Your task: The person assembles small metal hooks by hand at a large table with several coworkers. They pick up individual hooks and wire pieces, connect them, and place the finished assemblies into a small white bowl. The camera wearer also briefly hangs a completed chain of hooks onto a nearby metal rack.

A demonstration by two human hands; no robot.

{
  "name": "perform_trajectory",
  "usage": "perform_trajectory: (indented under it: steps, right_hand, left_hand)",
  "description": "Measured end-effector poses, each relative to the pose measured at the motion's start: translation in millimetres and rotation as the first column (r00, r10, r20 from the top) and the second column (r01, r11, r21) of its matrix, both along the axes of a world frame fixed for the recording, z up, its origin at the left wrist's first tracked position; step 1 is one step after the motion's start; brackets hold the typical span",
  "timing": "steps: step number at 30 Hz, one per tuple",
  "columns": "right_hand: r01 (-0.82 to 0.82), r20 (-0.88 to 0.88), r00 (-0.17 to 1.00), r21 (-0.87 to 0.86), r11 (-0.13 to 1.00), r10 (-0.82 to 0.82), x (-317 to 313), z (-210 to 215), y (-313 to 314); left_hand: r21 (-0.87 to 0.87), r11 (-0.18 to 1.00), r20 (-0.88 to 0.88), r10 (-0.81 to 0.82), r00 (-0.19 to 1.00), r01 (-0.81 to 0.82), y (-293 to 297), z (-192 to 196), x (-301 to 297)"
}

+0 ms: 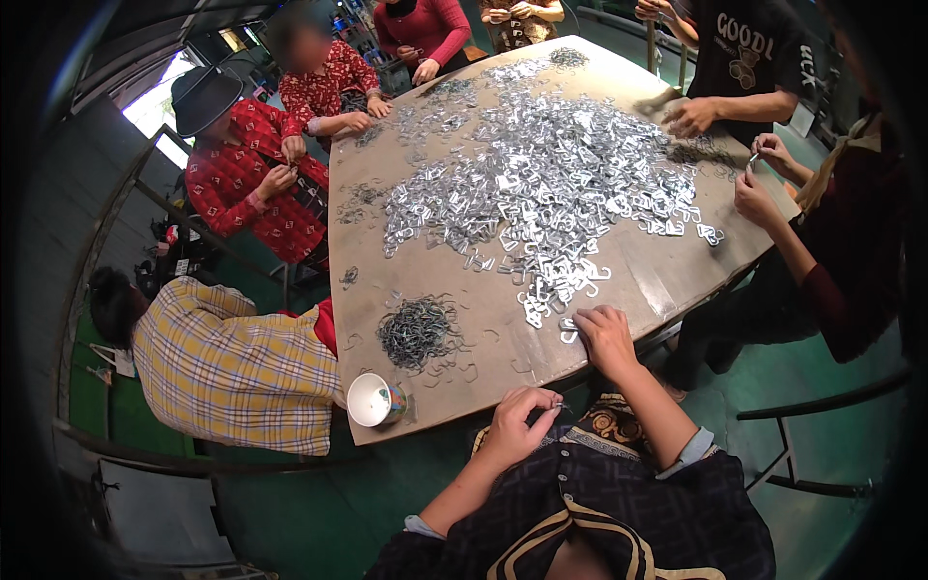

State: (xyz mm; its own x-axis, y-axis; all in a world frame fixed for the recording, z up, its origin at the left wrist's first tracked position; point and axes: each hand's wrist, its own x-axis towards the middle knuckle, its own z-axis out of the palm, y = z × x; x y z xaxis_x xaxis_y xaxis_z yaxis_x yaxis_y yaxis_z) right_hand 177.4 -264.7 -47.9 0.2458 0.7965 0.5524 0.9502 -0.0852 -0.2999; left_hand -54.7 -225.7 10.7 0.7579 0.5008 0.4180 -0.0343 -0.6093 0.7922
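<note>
My left hand (522,425) is closed in a pinch just off the table's near edge, with a small thin metal piece at the fingertips, too small to make out fully. Over the table's near edge, my right hand (607,343) has its fingers bent down onto a flat silver metal hook (568,336). Beyond it spreads a large heap of silver metal hooks (551,174), its near tip reaching close to my right fingers. To the left lies a smaller heap of dark bent wire clips (420,332), with some strewn around it.
A white-lined paper cup (368,400) stands at the near left corner of the brown-topped table (638,280). Several people sit or stand round the table, handling small pieces. One in a yellow plaid shirt (237,362) bends low at the left. A dark metal chair frame (822,411) is at right.
</note>
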Motion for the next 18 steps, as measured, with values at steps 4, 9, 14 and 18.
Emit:
perform_trajectory:
  steps: [4, 9, 14, 18]
  right_hand:
    - [0.044, -0.157, 0.986, -0.031, 0.999, -0.048, -1, 13, 6]
    - [-0.064, -0.792, 0.605, 0.062, 0.996, 0.088, -26, 41, -15]
    - [-0.261, -0.852, 0.502, 0.014, 0.965, 0.148, -55, 87, -45]
    - [-0.263, -0.799, 0.577, 0.014, 0.965, 0.169, -65, 102, -55]
  left_hand:
    - [-0.036, 0.999, -0.015, 0.009, 1.0, -0.009, -1, 2, 0]
    - [-0.065, 0.996, -0.038, 0.063, 0.997, -0.065, -5, 16, 2]
    - [0.002, 0.994, -0.057, 0.108, 0.992, -0.108, -7, 28, 10]
    - [0.063, 0.991, -0.105, 0.126, 0.986, -0.12, -8, 35, 9]
